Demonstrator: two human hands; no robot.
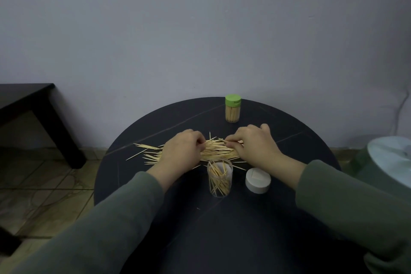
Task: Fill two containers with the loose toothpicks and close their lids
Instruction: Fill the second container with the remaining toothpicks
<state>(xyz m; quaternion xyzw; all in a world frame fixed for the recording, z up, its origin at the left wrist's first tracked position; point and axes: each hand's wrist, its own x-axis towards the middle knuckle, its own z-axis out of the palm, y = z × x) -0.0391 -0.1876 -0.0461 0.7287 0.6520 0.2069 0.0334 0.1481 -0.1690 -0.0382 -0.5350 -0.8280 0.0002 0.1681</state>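
Note:
A heap of loose toothpicks (216, 151) lies across the middle of the round dark table (289, 144). My left hand (181, 151) rests on the heap's left part with its fingers curled round some toothpicks. My right hand (253, 145) is on the heap's right part, fingertips pinching toothpicks. In front of the heap stands an open clear container (219, 179), partly filled with toothpicks. Its white lid (258, 180) lies on the table just to its right. A full container with a shut green lid (232, 108) stands upright at the table's far edge.
A dark low table (33, 104) stands at the left by the wall, over a tiled floor (44, 184). A pale round object on a green base (391, 160) sits off the table's right side. A few stray toothpicks (142, 153) lie left of the heap.

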